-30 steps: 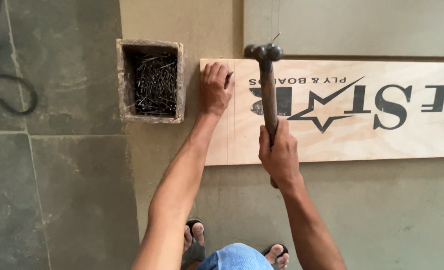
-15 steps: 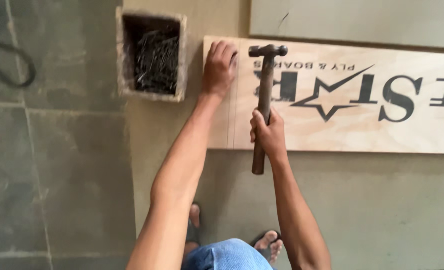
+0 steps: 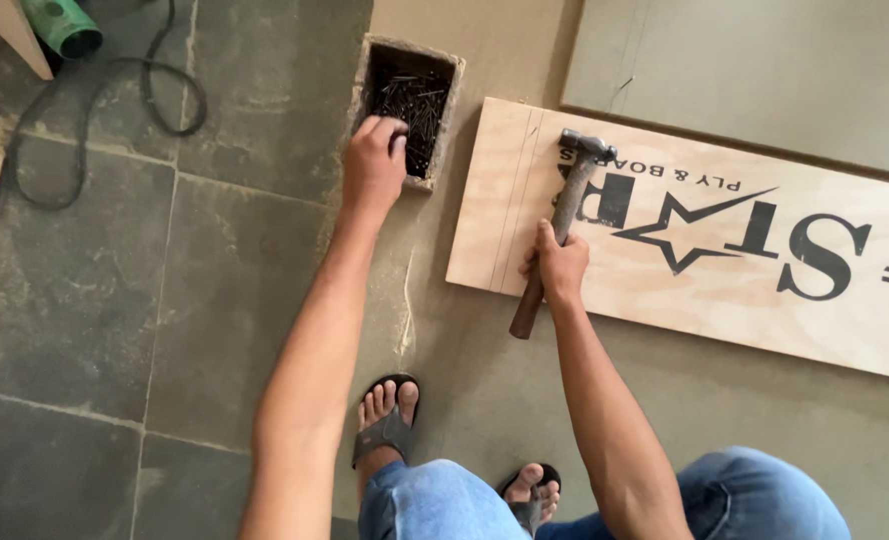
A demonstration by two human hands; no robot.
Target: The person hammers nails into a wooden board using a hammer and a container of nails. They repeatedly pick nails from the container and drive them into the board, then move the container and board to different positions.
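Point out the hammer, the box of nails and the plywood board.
hammer (image 3: 567,200): head view, on the handle above the right hand.
box of nails (image 3: 416,100): head view, on the nails inside.
plywood board (image 3: 664,285): head view, on bare wood.

Matt pale plywood board (image 3: 664,260), wooden-handled metal hammer (image 3: 561,222), rough box (image 3: 408,100) of steel nails

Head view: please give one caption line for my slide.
Left hand reaches into nail box; right hand rests hammer on plywood board.

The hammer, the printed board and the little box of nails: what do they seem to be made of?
Hammer: dark, dull metal head on a brown handle, probably wood. Board: pale plywood by its grain, unfinished, with black stencilled print. Box: rough grey walls, maybe concrete or worn wood. Nails: thin dark metal.
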